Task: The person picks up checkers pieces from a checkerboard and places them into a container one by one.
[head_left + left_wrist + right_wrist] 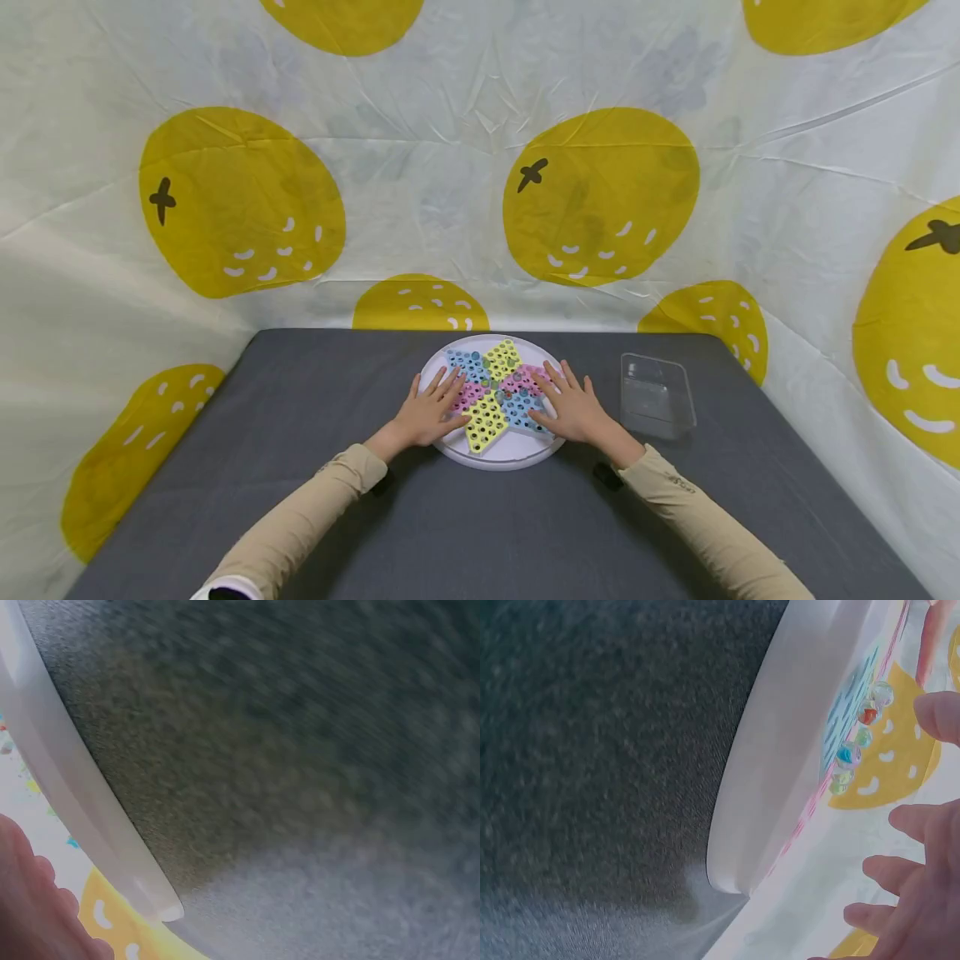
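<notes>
A round white Chinese checkers board [501, 463] lies on the table, its star of holes coloured yellow, pink and blue. Several clear glass marbles [848, 754] with coloured swirls sit on the star, mostly about its middle. Over the board's left side my left hand [429, 412] is spread palm down, fingers straight. My right hand [573, 411] spreads likewise over the right side. Neither hand holds anything. The right wrist view shows the right hand's fingers [900, 874] raised above the rim. At the left wrist view's lower corner, the left hand [34, 907] is partly cut off.
A clear rectangular plastic container [657, 398] stands to the right of the board. Dark grey cloth covers the table [480, 533]. Behind and beside it hangs a white curtain [450, 208] printed with large yellow fruit.
</notes>
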{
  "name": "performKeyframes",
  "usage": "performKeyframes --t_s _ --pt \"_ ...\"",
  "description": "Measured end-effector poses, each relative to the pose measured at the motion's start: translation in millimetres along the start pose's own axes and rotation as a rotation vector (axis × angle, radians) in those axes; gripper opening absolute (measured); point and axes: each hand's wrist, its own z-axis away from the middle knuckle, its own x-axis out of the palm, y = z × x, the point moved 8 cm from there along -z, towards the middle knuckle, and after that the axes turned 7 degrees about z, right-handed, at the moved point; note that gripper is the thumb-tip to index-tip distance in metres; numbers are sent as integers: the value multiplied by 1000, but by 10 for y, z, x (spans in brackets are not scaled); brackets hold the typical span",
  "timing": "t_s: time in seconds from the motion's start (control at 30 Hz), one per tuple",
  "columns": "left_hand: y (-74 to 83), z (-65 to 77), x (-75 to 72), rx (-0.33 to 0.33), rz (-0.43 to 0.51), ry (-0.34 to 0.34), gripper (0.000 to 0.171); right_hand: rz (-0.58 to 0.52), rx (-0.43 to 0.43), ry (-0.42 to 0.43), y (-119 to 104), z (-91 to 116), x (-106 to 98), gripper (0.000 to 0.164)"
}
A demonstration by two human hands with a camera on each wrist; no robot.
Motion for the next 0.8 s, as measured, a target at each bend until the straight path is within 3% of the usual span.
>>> performKeyframes --t_s 0.17,0.3,0.47,0.57,0.67,0.8 --pt "37 40 -37 -10 -64 -39 72 18 -10 -13 9 -17 -20 70" --pt "-36 12 18 10 -57 -34 72 10 -27 9 5 -36 -57 69" --pt "-107 4 89 46 20 -26 77 -4 -65 96 -20 -55 -126 64" --pt "-92 12 79 30 31 -52 76 -19 -84 164 -42 -68 -171 58" --pt "-103 -2 98 10 -18 -70 72 -64 -84 193 -65 -80 -202 52" --pt "-87 14 98 -24 -96 -107 70 -152 -57 170 -73 -99 -207 47"
